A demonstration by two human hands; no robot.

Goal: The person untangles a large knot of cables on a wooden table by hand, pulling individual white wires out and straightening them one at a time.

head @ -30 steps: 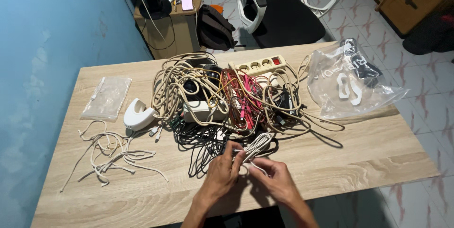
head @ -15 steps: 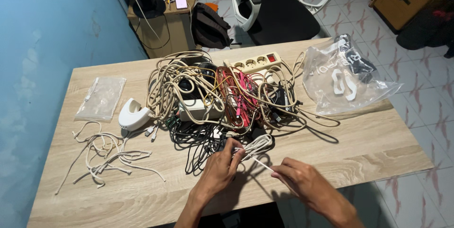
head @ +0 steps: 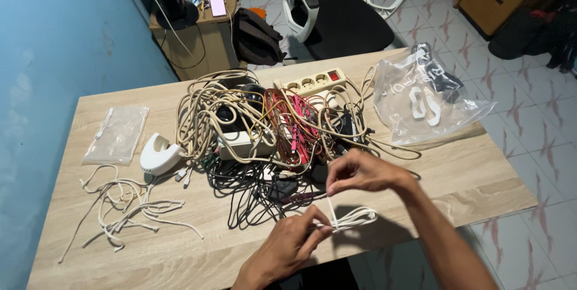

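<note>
The left hand (head: pixel 288 245) pinched a small white cable bundle (head: pixel 351 218) above the counter's (head: pixel 469 182) near edge. The right hand (head: pixel 360 173), fingers pressed together, gripped its loose end, raised. A clear plastic bag (head: pixel 421 100) held white and black pieces.

Left hand (head: pixel 291 247) pinches a looped white cable (head: pixel 351 218) while right hand (head: pixel 360 171) holds its end above the table (head: pixel 469 176).
</note>
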